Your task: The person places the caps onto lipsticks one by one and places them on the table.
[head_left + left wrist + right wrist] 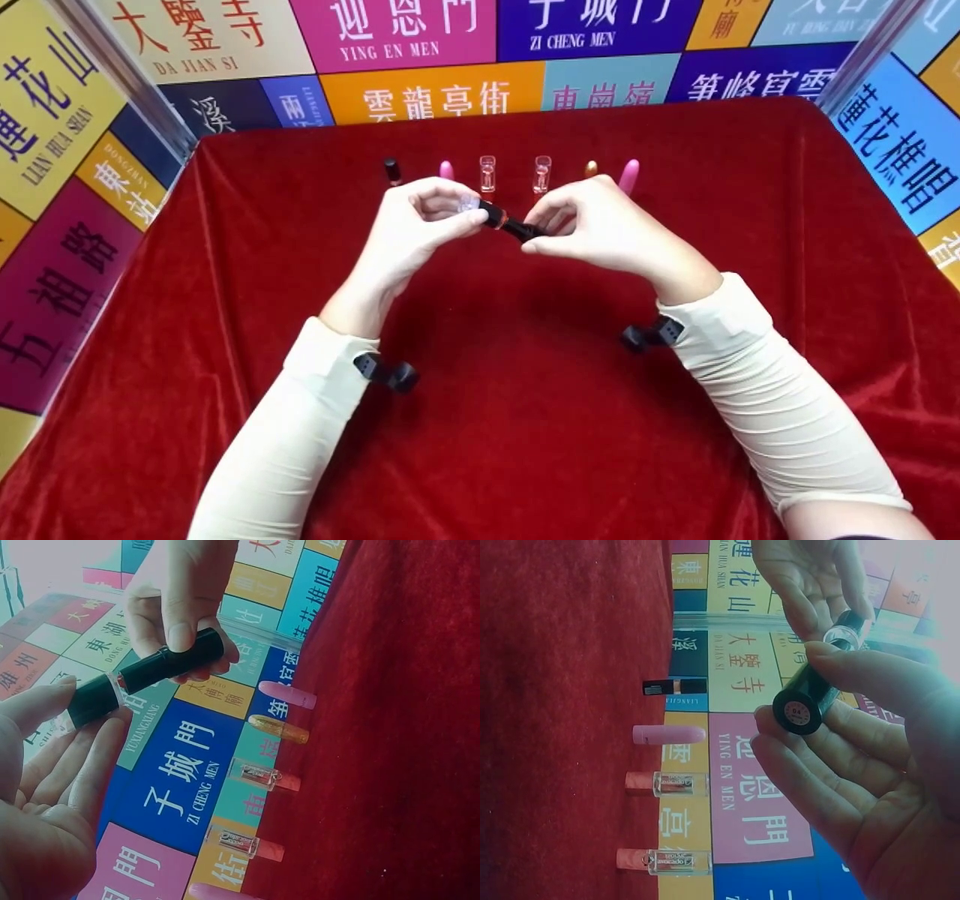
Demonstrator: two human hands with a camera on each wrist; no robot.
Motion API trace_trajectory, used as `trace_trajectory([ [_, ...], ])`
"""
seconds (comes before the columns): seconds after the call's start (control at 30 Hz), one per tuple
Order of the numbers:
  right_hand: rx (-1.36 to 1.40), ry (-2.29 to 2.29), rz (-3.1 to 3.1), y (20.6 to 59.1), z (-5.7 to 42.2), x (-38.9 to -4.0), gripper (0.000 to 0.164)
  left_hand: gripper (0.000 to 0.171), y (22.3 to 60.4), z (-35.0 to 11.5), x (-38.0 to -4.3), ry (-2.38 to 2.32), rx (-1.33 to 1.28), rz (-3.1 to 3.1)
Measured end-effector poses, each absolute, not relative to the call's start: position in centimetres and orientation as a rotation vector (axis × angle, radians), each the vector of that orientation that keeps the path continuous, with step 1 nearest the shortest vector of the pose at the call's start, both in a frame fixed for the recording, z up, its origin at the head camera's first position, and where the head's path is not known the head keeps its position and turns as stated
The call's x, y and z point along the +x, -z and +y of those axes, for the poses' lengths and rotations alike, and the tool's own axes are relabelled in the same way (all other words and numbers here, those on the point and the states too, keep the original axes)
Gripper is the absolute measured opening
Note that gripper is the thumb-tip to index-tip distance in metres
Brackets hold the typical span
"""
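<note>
Over the table, both hands hold a black lipstick between them. My left hand [409, 229] pinches its black cap [94, 700], which has a clear end, between thumb and fingers. My right hand [600, 225] grips the black lipstick base [176, 661] by thumb and fingers. Cap and base lie nearly in line, with a reddish band at the joint between them. A round label [796, 713] shows on the bottom of the base in the right wrist view.
Behind the hands, several lipsticks stand in a row: a black one [391, 169], a pink one [447, 170], clear-capped ones [487, 174], a gold one [592, 168] and another pink one [631, 175]. A red velvet cloth [480, 420] covers the table. Lettered panels [420, 34] stand around it.
</note>
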State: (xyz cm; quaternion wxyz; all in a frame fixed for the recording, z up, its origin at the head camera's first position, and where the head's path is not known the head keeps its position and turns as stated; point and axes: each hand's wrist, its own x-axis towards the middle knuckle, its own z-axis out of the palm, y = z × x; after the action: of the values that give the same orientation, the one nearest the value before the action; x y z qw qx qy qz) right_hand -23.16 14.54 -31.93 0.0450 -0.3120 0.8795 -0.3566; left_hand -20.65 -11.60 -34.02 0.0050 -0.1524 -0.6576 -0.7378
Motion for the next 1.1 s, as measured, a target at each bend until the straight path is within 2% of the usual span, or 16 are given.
trace_trajectory([
  [1.1,-1.029,1.113,2.680,31.90,14.19,-22.89,0.024,0.019,34.67,-10.65,-20.49,2.290,-0.490,-2.154],
])
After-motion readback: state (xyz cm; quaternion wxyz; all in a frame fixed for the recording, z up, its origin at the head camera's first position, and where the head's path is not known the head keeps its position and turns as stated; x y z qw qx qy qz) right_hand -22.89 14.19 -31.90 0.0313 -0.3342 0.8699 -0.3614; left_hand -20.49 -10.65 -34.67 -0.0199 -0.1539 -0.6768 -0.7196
